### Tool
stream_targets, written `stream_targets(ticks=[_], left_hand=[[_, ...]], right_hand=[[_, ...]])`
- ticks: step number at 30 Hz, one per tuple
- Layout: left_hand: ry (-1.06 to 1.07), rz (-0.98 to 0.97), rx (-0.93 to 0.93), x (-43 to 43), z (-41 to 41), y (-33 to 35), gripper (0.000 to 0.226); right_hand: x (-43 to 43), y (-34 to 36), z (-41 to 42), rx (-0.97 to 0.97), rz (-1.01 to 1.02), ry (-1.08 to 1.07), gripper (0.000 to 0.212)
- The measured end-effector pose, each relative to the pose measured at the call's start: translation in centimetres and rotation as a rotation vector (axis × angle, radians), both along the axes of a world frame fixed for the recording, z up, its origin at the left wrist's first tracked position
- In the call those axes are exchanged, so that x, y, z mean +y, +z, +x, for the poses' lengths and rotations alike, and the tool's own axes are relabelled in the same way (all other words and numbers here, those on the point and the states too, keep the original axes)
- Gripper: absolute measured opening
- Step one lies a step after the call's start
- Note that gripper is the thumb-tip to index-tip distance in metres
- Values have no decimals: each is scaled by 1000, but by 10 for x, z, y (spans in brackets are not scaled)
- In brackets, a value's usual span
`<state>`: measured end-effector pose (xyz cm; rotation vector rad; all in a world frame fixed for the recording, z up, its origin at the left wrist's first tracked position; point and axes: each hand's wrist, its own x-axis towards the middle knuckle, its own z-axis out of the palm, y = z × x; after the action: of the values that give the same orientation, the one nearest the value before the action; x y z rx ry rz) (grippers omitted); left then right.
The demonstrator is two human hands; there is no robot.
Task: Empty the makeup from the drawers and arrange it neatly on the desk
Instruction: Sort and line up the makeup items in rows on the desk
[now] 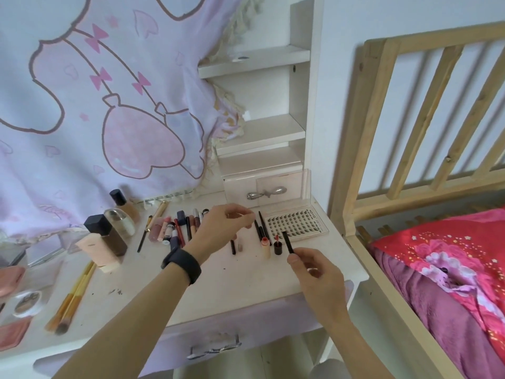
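Right hand point(317, 272) pinching the black stick point(287, 241) just beside the upright gloss applicator point(277, 247) could topple it (left hand point(226, 222) curled, grip unclear).

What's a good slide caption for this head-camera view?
Right hand holds a black stick near the lash tray; left hand hovers over makeup lined up on the desk.

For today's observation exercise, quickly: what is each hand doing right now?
Left hand: fingers curled, cannot tell if it holds anything.
Right hand: pinches a black stick.
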<state>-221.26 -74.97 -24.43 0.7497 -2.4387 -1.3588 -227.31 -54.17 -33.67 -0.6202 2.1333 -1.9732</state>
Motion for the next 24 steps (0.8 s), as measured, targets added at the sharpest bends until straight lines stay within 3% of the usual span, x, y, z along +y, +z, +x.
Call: stream_targets(ticks=[5, 10, 13, 16, 19, 24], left_hand=[[-226, 23, 13, 30, 44, 12, 19], [-104, 43, 107, 23, 50, -2, 19], [36, 49, 98, 5, 46, -6, 18], [128, 20, 1, -16, 30, -9, 20], [169, 72, -110, -28, 5, -15, 15], [134, -14, -289, -36, -40, -32, 20]], right_hand=[[-12, 23, 22, -135, -81, 198, 5], [-22, 30, 33, -99, -41, 242, 15], [-15, 21, 23, 45, 85, 145, 21], [-2, -1, 2, 339, 353, -93, 8], [6, -39, -15, 642, 731, -208, 46], [7, -64, -20, 738, 825, -202, 59]])
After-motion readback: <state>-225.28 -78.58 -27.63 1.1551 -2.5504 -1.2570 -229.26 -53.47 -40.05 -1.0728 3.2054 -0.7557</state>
